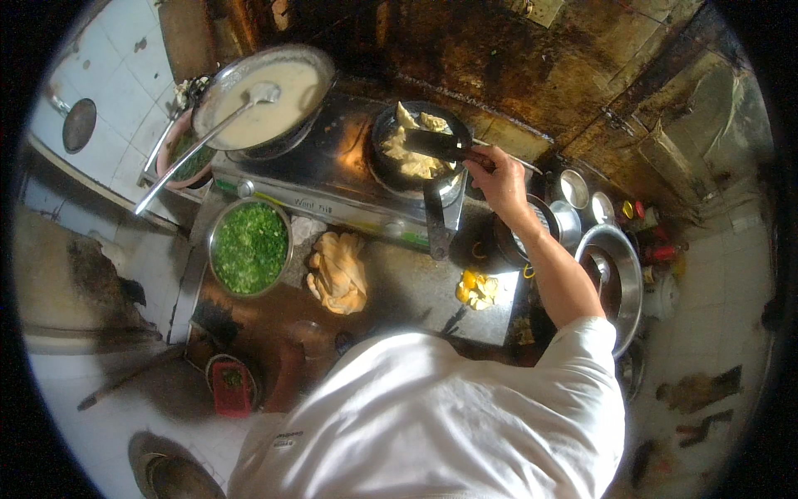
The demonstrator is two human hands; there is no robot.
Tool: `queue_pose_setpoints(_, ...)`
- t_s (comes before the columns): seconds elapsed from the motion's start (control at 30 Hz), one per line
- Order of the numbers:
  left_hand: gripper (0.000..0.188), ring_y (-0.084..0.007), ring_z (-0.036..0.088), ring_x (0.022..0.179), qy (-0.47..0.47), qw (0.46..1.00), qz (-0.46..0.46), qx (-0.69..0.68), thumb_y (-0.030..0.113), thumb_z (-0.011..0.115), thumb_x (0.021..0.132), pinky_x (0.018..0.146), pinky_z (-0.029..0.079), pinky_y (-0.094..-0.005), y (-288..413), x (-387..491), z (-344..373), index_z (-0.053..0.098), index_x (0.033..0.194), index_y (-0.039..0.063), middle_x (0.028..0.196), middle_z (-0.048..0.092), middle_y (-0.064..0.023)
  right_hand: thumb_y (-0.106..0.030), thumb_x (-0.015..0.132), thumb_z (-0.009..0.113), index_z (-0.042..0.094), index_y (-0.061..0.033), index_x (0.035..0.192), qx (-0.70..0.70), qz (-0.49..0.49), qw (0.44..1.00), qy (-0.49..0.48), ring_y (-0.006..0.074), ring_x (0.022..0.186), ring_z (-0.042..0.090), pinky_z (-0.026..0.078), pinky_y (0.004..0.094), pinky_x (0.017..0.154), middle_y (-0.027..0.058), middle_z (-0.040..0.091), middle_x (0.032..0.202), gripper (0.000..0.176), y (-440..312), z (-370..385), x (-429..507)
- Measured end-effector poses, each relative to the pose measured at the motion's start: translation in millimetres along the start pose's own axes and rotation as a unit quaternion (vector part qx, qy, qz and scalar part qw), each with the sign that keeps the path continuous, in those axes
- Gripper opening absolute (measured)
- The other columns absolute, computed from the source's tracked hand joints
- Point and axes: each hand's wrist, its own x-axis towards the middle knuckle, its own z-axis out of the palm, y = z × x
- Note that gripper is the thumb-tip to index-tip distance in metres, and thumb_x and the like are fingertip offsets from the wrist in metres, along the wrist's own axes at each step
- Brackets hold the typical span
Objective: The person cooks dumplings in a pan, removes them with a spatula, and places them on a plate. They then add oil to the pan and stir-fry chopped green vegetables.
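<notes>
My right hand (497, 171) grips the handle of a dark flat spatula (432, 143) held over a black frying pan (376, 159) on the right burner. Pale, folded pieces of food (416, 165), possibly dumplings, lie in the pan around and partly under the blade. The pan's dark handle (436, 218) points towards me over the stove's front edge. On the left burner a large wok (209, 125) holds a creamy white liquid, with a long-handled metal ladle (187, 163) resting in it. My left hand is out of view.
A metal bowl of chopped greens (250, 247) and a crumpled tan cloth (338, 273) lie before the gas stove (324, 209). Yellow scraps (477, 290) sit on the counter. Right of my forearm stand a large metal basin (631, 274) and small metal bowls (573, 189). A red container (230, 390) is lower left.
</notes>
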Motion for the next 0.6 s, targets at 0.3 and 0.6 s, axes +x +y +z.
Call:
queue_pose_setpoints(0.3, 0.057, -0.0422, 0.057, 0.124, 0.014, 0.931, -0.162, -0.326, 0.011, 0.064, 0.088, 0.107, 0.043, -0.0485, 16, 1, 6, 0.046, 0.138, -0.008, 0.131, 0.06, -0.0295, -0.012, 0.09, 0.075, 0.068, 0.0021, 0.113, -0.057, -0.043, 0.997, 0.043, 0.0167, 0.07, 0.069, 0.054, 0.0311, 0.063, 0.0149, 0.074, 0.087, 0.028, 4, -2, 24)
queue_pose_setpoints(0.6, 0.053, -0.0482, 0.058, 0.118, -0.005, 0.979, -0.091, -0.183, 0.022, 0.058, 0.094, 0.1, 0.046, -0.0498, 19, -10, 4, 0.048, 0.135, -0.01, 0.125, 0.061, -0.0338, -0.017, 0.09, 0.074, 0.068, -0.0016, 0.12, -0.082, -0.088, 0.992, 0.042, 0.0282, 0.09, 0.074, 0.057, 0.0375, 0.076, 0.0187, 0.074, 0.104, 0.034, 13, 43, 75)
